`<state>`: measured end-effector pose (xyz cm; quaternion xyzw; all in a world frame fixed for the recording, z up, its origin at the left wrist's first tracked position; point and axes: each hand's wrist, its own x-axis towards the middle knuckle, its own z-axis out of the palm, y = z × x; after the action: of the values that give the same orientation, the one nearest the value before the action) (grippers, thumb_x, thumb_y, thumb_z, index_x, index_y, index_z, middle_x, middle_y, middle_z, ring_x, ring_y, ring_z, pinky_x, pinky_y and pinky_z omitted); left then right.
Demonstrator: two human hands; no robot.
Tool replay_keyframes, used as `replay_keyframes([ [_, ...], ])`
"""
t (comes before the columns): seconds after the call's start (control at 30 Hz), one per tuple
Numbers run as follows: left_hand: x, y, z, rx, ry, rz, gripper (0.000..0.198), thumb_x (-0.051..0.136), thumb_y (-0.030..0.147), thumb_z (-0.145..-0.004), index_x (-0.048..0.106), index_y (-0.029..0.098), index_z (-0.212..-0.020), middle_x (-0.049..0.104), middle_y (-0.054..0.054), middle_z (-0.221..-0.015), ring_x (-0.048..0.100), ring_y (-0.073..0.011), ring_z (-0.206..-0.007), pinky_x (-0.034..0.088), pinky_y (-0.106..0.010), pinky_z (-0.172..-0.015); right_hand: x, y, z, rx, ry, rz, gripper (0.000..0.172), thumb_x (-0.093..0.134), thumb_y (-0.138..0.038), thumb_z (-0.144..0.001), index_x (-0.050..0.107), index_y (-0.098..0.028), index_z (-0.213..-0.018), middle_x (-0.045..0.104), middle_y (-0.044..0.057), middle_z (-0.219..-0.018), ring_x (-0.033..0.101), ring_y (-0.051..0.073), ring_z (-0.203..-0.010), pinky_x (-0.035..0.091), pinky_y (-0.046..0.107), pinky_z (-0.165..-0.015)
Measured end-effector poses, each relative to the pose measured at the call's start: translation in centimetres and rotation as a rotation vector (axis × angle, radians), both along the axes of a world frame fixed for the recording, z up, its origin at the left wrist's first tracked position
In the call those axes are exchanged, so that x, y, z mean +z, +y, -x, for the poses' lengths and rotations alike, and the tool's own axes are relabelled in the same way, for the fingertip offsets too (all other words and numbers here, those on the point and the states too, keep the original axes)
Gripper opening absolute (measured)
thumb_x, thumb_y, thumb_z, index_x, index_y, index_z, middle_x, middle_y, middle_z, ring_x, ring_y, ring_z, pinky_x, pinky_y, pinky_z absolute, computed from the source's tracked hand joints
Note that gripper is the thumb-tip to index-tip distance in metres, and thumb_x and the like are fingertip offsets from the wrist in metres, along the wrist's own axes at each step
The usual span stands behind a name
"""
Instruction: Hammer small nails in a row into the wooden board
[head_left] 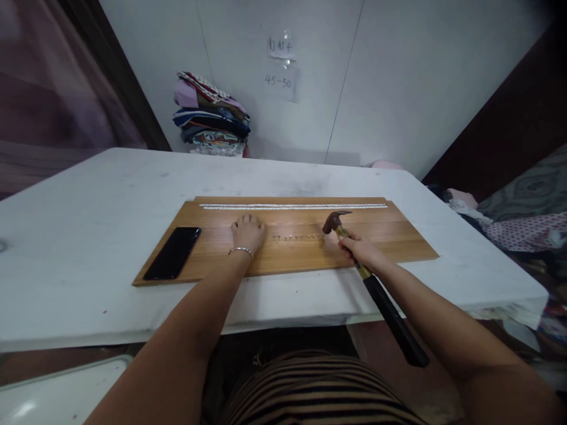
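A claw hammer (392, 313) with a brown head and black grip is in my right hand (358, 248), whose fingers wrap round the handle near the head. The hammer head hangs over the right end of a row of small nails (296, 238) in a wooden board (381, 236). My left hand (248, 233), with a bracelet at the wrist, rests on the board left of the nails, fingers apart and nothing held. Left of it, a black phone (172, 252) lies on the board. Two white strips (292, 206) run along the board's far edge.
The board lies on a white-covered table (88, 236). Folded clothes (212, 118) are stacked behind the table's far edge, against a pale wall with paper notes (281, 82). More cloth (527, 233) is at the right, and a pale lid-like surface (66, 392) is at the lower left.
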<state>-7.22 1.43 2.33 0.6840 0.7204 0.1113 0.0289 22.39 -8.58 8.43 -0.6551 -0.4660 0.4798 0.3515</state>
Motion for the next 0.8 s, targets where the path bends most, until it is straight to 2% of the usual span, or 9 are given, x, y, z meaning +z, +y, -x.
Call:
replay_keyframes([
  [0.8,-0.31,0.11,0.04,-0.002,-0.001,-0.014,0.047,0.035,0.035,-0.097,0.068,0.015,-0.124,0.064,-0.020,-0.137,0.051,-0.0347,-0.132,0.037,-0.050,-0.109,-0.16,0.25,-0.08,0.022,-0.014,-0.008,0.017,0.064,-0.028,-0.084,0.049,-0.024,-0.077,0.049,-0.007,-0.058,0.039,0.008,-0.040,0.032,0.020,-0.036],
])
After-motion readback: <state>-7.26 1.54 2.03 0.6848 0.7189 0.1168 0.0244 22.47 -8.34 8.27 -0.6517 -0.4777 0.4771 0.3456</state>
